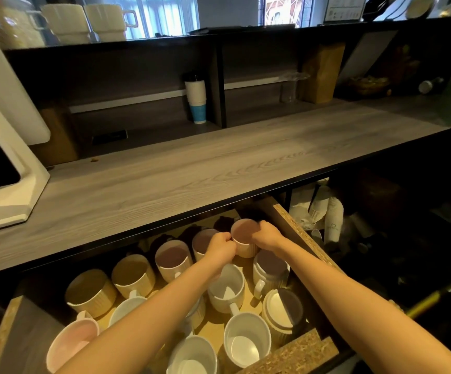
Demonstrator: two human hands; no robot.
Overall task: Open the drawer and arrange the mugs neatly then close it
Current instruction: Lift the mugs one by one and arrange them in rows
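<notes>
The drawer point(298, 230) under the counter stands pulled out, with several ribbed cream and white mugs upright inside. A cream ribbed mug point(243, 233) sits at the far right of the back row. My left hand point(220, 248) grips its left side and my right hand point(268, 234) grips its right side. Beside it to the left stand further ribbed mugs point(171, 259) in a slanted row. White mugs point(225, 288) fill the front, along with a pink mug point(71, 344) at the front left. My forearms hide parts of the middle mugs.
The grey wooden counter point(192, 171) overhangs the back of the drawer. A white appliance point(0, 147) stands at the counter's left. Stacked paper cups point(197, 99) sit in the shelf behind. More paper cups point(332, 217) lie in the dark compartment right of the drawer.
</notes>
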